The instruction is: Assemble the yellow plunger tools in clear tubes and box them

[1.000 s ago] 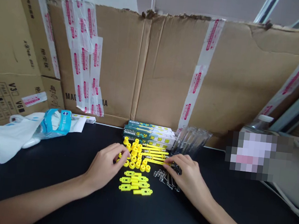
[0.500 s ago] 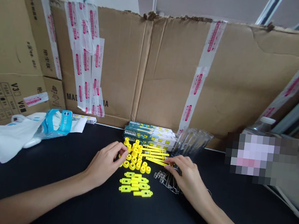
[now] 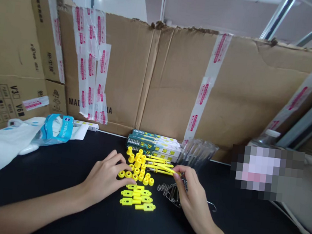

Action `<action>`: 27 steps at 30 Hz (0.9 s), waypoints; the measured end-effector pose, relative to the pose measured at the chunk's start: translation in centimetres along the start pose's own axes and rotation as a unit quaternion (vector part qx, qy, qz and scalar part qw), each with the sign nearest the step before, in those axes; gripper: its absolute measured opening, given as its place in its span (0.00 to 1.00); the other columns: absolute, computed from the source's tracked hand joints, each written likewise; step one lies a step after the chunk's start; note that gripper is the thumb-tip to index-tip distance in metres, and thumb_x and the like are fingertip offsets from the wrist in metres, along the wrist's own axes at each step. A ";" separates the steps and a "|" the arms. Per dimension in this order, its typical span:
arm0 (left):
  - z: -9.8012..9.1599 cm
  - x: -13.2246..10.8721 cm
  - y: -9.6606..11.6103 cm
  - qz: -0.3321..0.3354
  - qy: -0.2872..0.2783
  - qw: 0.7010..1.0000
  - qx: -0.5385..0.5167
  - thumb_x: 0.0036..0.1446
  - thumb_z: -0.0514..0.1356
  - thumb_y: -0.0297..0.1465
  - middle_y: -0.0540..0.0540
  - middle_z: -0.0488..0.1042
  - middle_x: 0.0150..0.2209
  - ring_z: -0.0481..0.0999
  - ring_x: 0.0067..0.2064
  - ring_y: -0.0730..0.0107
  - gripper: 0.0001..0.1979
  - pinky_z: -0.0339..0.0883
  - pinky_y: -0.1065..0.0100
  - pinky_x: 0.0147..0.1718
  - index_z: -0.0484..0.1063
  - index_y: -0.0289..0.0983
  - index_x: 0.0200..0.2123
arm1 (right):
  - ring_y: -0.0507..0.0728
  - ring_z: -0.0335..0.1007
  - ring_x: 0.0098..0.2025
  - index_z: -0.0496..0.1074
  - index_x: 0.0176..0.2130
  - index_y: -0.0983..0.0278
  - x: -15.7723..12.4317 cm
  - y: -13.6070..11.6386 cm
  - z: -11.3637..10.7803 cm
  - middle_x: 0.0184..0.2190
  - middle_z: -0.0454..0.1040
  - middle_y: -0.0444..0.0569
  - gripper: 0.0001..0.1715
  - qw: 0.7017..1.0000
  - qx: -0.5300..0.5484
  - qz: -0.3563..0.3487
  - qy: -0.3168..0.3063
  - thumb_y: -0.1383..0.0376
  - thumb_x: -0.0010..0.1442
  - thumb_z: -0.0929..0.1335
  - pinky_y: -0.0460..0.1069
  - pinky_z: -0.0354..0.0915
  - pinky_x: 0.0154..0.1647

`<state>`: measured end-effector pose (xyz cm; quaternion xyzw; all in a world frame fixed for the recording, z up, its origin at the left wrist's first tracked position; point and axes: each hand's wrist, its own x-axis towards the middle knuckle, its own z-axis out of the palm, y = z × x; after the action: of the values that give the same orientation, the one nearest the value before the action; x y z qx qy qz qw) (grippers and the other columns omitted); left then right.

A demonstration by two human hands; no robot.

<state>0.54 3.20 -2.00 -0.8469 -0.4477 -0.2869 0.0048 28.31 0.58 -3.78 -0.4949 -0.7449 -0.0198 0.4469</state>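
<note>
My right hand (image 3: 192, 190) pinches the end of a yellow plastic strip (image 3: 165, 167), whose other end reaches left over several yellow rods (image 3: 159, 158) with metal ends. Under and beside that hand lies a heap of bent wire hooks (image 3: 173, 195), with small clear cylinders (image 3: 162, 187) at its left. My left hand (image 3: 106, 179) is open with thumb and fingers apart. Its fingers are beside several yellow flanged caps (image 3: 137, 163); its thumb tip is over the top one of several flat yellow tabs with stems (image 3: 144, 199).
Behind the parts are printed narrow boxes (image 3: 155, 147) and clear tubes (image 3: 198, 153). A cardboard wall (image 3: 176, 85) closes off the back. At left lie a blue-and-white tissue pack (image 3: 57, 128) and white plastic (image 3: 3, 144). A bottle (image 3: 269, 137) and a blurred patch are at right.
My left hand has opened from a pinch near the caps, its thumb dropping toward the flat tabs. My right hand has raised the strip slightly off the rods. The view has shifted a little.
</note>
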 end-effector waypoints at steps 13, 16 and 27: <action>-0.3 -0.1 0.2 0.009 0.004 0.997 -0.074 0.65 0.60 0.35 0.49 0.75 0.37 0.73 0.38 0.66 0.07 0.71 0.64 0.36 0.75 0.41 0.43 | 0.54 0.73 0.31 0.64 0.44 0.59 -0.4 -0.9 -0.4 0.32 0.73 0.46 0.06 0.999 0.037 -0.007 -0.017 0.62 0.71 0.59 0.46 0.68 0.32; -0.2 -0.1 0.4 0.065 0.020 0.992 -0.109 0.64 0.61 0.35 0.48 0.76 0.38 0.72 0.39 0.64 0.07 0.70 0.63 0.39 0.74 0.39 0.44 | 0.54 0.73 0.30 0.64 0.46 0.59 -0.6 -1.4 -0.5 0.33 0.74 0.46 0.07 0.996 0.039 -0.050 -0.068 0.64 0.71 0.59 0.46 0.68 0.31; 0.3 -0.5 0.5 0.191 0.037 0.975 -0.110 0.65 0.60 0.28 0.45 0.78 0.39 0.72 0.40 0.64 0.07 0.70 0.62 0.42 0.73 0.35 0.46 | 0.55 0.73 0.26 0.68 0.45 0.61 -0.6 -2.5 -0.4 0.30 0.74 0.46 0.10 0.973 -0.045 -0.174 -0.142 0.66 0.72 0.58 0.48 0.67 0.26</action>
<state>0.86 2.61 -2.33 -0.9009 -0.2430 -0.3591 -0.0173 26.79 -1.30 -2.93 -0.3748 -0.8737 -0.0604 0.3040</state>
